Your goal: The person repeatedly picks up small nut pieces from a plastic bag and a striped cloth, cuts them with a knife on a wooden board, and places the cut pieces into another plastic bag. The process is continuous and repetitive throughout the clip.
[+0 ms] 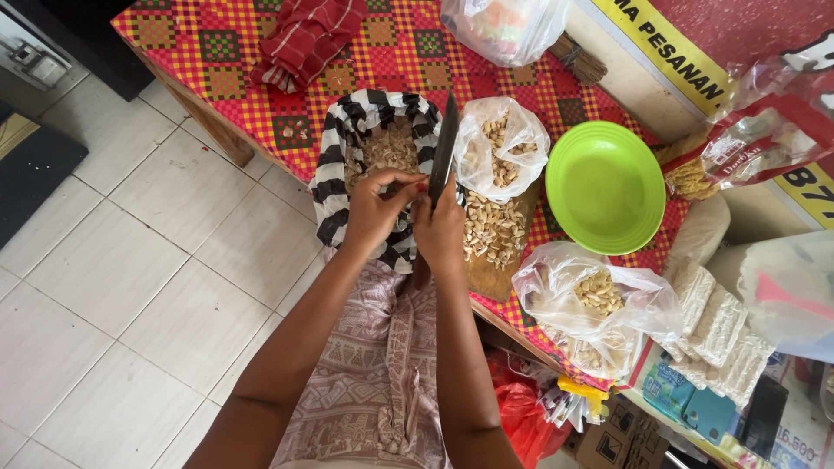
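1. I'm looking straight down at the bench (pixel 217 52), which is covered in a red and yellow chequered cloth, with white floor tiles (pixel 130 287) to one side.
2. My right hand (pixel 440 233) has its grip clamped around the handle of a long dark-bladed knife (pixel 444 149); the blade points away from me, up over the bags.
3. My left hand (pixel 375 208) sits just beside the right, fingertips pinched together on something small. It's too tiny for me to make out what.
4. Both hands hover over the near rim of a black and white striped plastic bag (pixel 334 174), open, with pale papery scraps inside.
5. Just right of the knife lies a brown wooden cutting board (pixel 495 278) piled with pale peeled cloves (pixel 493 230), garlic by the look of them.
6. At the board's far end, an open clear plastic bag (pixel 499 143) holds more of the same pieces.
7. Further right stands a bright green round plastic bowl (pixel 605 187), nothing in it.
8. Near the bench edge, a second clear bag (pixel 599 300) with more pale pieces slumps beside some white rectangular blocks (pixel 717 326).
9. A folded red striped cloth (pixel 304 39) rests at the far side of the bench.
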A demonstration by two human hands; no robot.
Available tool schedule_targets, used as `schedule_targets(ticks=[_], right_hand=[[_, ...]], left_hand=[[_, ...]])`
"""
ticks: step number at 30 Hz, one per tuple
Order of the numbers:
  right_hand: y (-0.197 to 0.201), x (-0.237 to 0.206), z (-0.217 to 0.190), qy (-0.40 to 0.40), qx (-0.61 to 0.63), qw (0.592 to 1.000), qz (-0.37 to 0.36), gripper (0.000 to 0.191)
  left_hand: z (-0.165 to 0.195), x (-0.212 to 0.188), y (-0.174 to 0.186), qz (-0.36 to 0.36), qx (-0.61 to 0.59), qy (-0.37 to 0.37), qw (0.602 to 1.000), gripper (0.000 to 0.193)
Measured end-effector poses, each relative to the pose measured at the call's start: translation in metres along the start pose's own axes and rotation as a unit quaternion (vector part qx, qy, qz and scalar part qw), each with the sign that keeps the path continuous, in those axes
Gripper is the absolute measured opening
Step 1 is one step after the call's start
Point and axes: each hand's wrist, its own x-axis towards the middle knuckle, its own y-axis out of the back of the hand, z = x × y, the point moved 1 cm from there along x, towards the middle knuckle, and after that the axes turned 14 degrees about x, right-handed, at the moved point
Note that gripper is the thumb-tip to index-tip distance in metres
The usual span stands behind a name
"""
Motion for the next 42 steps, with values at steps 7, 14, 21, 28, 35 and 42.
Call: schedule_targets(ticks=[7, 14, 21, 28, 35, 42], right_hand=[[0.004, 0.0, -0.014, -0.067, 0.174, 0.982, -0.024, 0.031], [0.004, 0.004, -0.014, -0.006, 0.027, 0.999, 0.032, 0.022], [0.009, 0.006, -0.018, -0.001, 0.047, 0.999, 0.007, 0.024], [0.02, 0.012, -0.006, -0.011, 0.032, 0.998, 0.05, 0.024], [0.026, 0.018, -0.012, -0.023, -0.05, 0.998, 0.03, 0.011], [0.018, 0.003, -0.029, 0.046, 0.041, 0.998, -0.009, 0.033]], left_hand=[[-0.005, 0.005, 0.004, -0.08, -0.252, 0.163, 0.951, 0.024], [0.02, 0.005, 0.003, 0.012, -0.006, 0.033, 0.999, 0.019], [0.014, 0.007, 0.006, -0.01, -0.157, 0.069, 0.985, 0.02], [-0.002, 0.012, 0.009, 0.024, -0.193, 0.091, 0.977, 0.021], [0.007, 0.01, 0.017, -0.021, -0.263, 0.134, 0.955, 0.029], [0.006, 0.008, 0.015, -0.006, -0.281, 0.121, 0.952, 0.025]])
